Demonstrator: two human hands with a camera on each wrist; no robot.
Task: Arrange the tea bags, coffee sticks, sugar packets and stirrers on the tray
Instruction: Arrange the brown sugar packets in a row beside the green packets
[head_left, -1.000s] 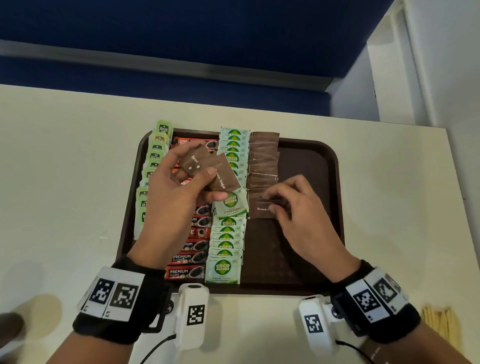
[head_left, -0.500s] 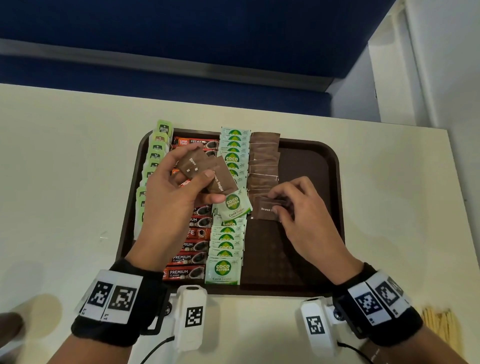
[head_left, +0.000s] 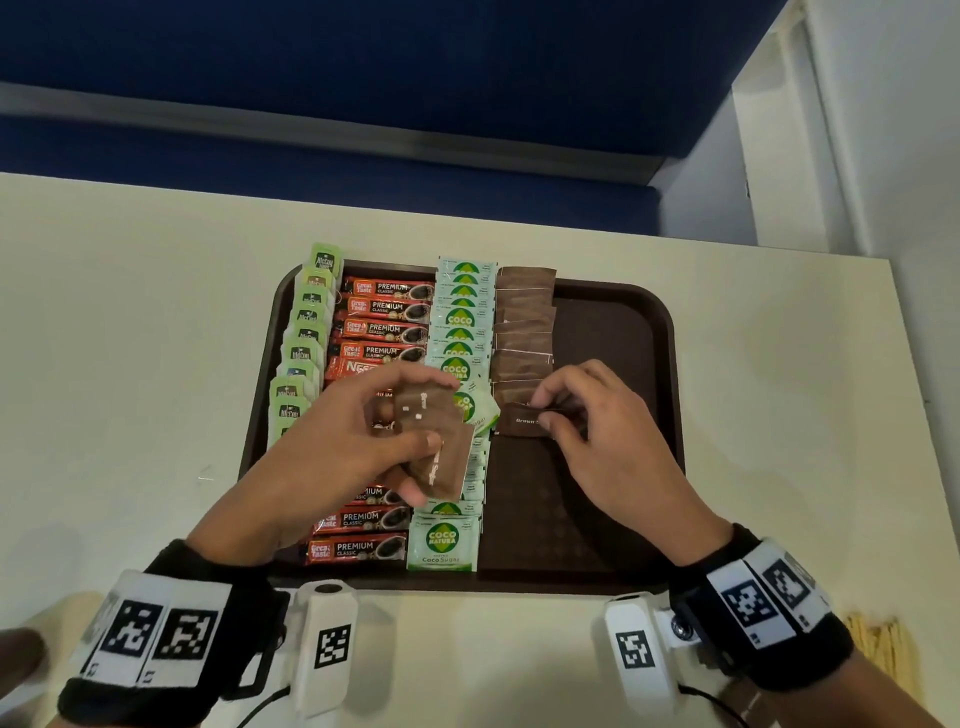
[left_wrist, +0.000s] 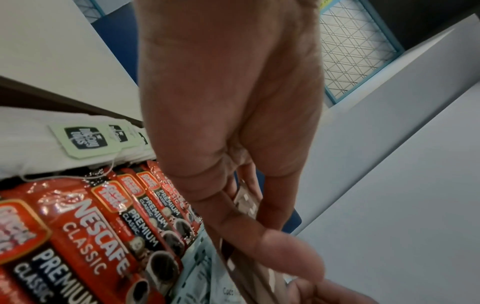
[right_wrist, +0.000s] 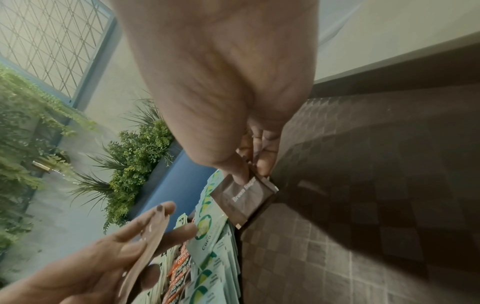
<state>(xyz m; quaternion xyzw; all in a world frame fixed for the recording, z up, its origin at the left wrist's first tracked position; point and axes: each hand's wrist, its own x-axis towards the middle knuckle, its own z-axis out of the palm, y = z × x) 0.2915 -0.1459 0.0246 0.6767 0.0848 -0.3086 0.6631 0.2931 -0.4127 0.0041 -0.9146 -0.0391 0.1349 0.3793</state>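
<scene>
The right hand (head_left: 613, 441) pinched one brown sugar packet (head_left: 522, 420); the left hand (head_left: 363, 441) gripped spare packets (head_left: 436, 441), which might slip and mess the rows.

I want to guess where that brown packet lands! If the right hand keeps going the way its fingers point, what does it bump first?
Probably the row of brown sugar packets. The right hand pinches one brown packet and points toward that row's near end; height is hard to judge.

Dim, soft indoor light; wrist views blurred and edge-warped.
</scene>
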